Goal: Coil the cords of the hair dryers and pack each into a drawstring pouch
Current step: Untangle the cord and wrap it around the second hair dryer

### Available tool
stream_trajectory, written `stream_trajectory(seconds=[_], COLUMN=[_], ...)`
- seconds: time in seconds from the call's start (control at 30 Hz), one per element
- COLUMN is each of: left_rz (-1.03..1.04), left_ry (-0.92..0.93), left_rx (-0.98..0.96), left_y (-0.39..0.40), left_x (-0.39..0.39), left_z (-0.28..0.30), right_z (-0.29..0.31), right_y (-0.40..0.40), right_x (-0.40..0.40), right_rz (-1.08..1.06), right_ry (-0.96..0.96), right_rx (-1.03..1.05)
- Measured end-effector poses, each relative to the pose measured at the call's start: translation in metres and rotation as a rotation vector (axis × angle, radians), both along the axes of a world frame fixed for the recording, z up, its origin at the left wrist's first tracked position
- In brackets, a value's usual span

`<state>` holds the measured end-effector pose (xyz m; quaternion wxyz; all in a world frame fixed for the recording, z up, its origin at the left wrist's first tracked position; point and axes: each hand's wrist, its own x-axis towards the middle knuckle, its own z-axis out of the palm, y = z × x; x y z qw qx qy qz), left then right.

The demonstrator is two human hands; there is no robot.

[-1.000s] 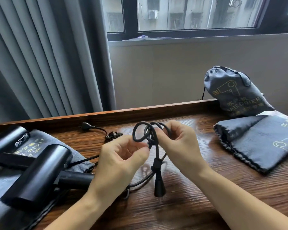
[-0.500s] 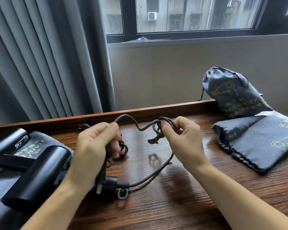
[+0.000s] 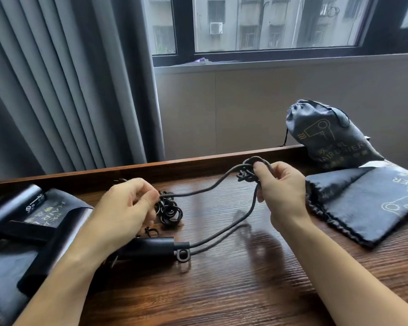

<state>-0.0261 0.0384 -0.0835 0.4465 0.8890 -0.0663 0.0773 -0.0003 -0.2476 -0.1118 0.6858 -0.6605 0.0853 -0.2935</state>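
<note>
A black hair dryer lies on the wooden table, its handle pointing right with a hanging ring at the end. Its dark cord runs from the handle up to my right hand, which pinches a small coil of loops, then stretches left to my left hand, which grips the cord. A second black hair dryer rests at far left on a flat grey pouch. Its tangled cord lies beside my left hand.
A filled grey drawstring pouch printed with a hair dryer stands at the back right. In front of it lies a flat empty pouch. A raised wooden ledge borders the table's far side, with grey curtains behind.
My hands have moved apart: the left pulled the cord out leftward and down toward the table, while the right kept the small coil and shifted a little to the right.
</note>
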Motion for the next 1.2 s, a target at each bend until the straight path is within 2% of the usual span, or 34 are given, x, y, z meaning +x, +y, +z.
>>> stream_trajectory(seconds=[0.13, 0.23, 0.33, 0.47, 0.53, 0.63, 0.7, 0.8, 0.93, 1.0, 1.03, 1.13, 1.2], left_rz=[-0.259, -0.405, -0.446, -0.558, -0.559, -0.427, -0.336, -0.326, -0.337, -0.375, -0.398, -0.497, -0.559], left_ry=[0.173, 0.23, 0.259, 0.42, 0.455, 0.473, 0.437, 0.326, 0.185, 0.12, 0.089, 0.026, -0.008], left_rx=[-0.15, -0.207, -0.111, 0.035, 0.007, -0.169, -0.288, -0.34, -0.365, -0.348, -0.332, -0.293, -0.253], left_y=[-0.016, -0.026, -0.025, -0.022, -0.026, -0.034, -0.038, -0.044, -0.044, -0.042, -0.041, -0.043, -0.044], left_x=[-0.012, -0.018, -0.019, -0.023, -0.026, -0.026, -0.023, -0.019, -0.017, -0.016, -0.016, -0.018, -0.02], left_z=[0.003, 0.003, 0.001, 0.001, 0.001, 0.0, -0.003, -0.011, -0.017, -0.014, -0.013, -0.013, -0.016], right_z=[-0.007, -0.013, -0.016, -0.015, -0.013, -0.01, -0.007, -0.003, 0.013, 0.02, 0.021, 0.016, 0.01], right_y=[0.008, 0.022, 0.032, 0.042, 0.044, 0.043, 0.043, 0.046, 0.032, 0.02, 0.018, 0.019, 0.021], right_x=[-0.004, -0.011, -0.015, -0.025, -0.031, -0.036, -0.038, -0.044, -0.046, -0.043, -0.041, -0.036, -0.035], right_rz=[-0.007, 0.013, 0.093, 0.27, 0.324, 0.379, 0.402, 0.455, 0.748, 0.81, 0.801, 0.578, 0.572], right_ry=[-0.045, -0.107, -0.127, -0.141, -0.157, -0.149, -0.143, -0.129, -0.006, 0.091, 0.088, -0.173, -0.261], right_rx=[-0.219, -0.369, -0.466, -0.446, -0.457, -0.431, -0.43, -0.413, -0.236, -0.224, -0.265, -0.623, -0.771])
